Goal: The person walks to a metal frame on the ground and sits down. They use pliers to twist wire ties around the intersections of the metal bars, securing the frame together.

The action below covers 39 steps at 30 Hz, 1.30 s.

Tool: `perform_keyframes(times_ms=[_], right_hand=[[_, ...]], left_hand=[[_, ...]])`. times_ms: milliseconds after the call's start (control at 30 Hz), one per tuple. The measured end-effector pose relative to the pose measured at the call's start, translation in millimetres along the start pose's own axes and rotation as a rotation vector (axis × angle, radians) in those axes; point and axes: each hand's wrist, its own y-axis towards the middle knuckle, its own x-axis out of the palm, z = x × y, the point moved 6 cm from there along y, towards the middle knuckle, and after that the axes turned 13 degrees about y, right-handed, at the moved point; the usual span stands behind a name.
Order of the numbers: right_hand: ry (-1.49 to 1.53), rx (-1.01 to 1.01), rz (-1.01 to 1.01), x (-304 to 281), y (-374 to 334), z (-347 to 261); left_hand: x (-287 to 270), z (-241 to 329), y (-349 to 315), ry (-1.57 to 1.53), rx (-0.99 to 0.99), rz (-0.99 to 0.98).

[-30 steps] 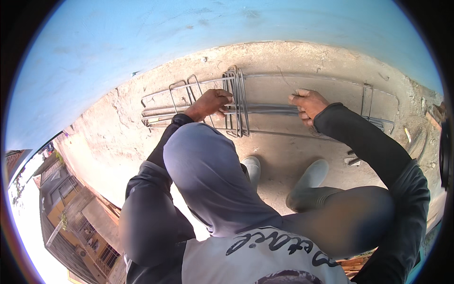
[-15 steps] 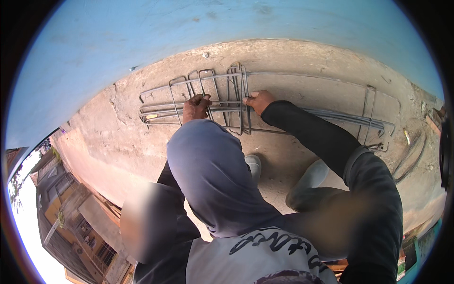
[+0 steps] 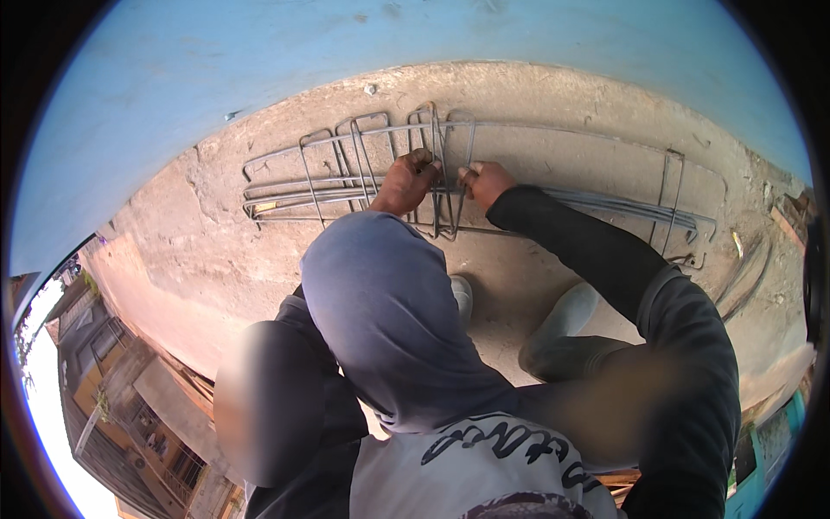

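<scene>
Long steel reinforcing bars point(image 3: 596, 203) lie side by side on the concrete ground, with rectangular bent-wire stirrups looped around them. My left hand point(image 3: 406, 182) is closed at a tight bunch of stirrups point(image 3: 435, 130) near the middle, its thumb and fingers against their upright sides. Just to the right, my right hand point(image 3: 488, 184) pinches the side of one stirrup point(image 3: 473, 138) that stands slightly apart from the bunch. Several more stirrups point(image 3: 353, 147) hang spaced out left of my left hand. Another stirrup point(image 3: 679, 186) sits far along the bars at the right.
A blue wall point(image 3: 432, 35) rises behind the concrete ground point(image 3: 259, 259). Loose dark rods or wire point(image 3: 750, 281) lie at the right, near a piece of wood point(image 3: 787, 227). A small pale lump point(image 3: 371, 89) rests by the wall. My boot point(image 3: 566, 324) is planted close to the bars.
My left hand has left a stirrup on the left and moved right to the central bunch. My right hand has shifted slightly right, and one stirrup now stands apart from the bunch there.
</scene>
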Motion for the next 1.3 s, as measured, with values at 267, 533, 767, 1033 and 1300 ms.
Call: perform_keyframes(times_ms=[267, 533, 767, 1033, 1300], right_hand=[[-0.078, -0.004, 0.239, -17, -23, -8], [-0.105, 0.025, 0.124, -33, -10, 7], [-0.06, 0.068, 0.081, -29, -10, -1], [-0.191, 0.105, 0.033, -20, -7, -11], [-0.334, 0.017, 0.1, -47, -18, -7]], left_hand=[[-15, -22, -29, -0.17, -0.121, 0.218], [-17, -29, -31, -0.111, -0.183, 0.196], [-4, -40, -26, -0.563, -0.126, -0.053], [14, -54, -28, -0.807, -0.345, 0.033], [7, -28, -27, -0.683, -0.303, -0.009]])
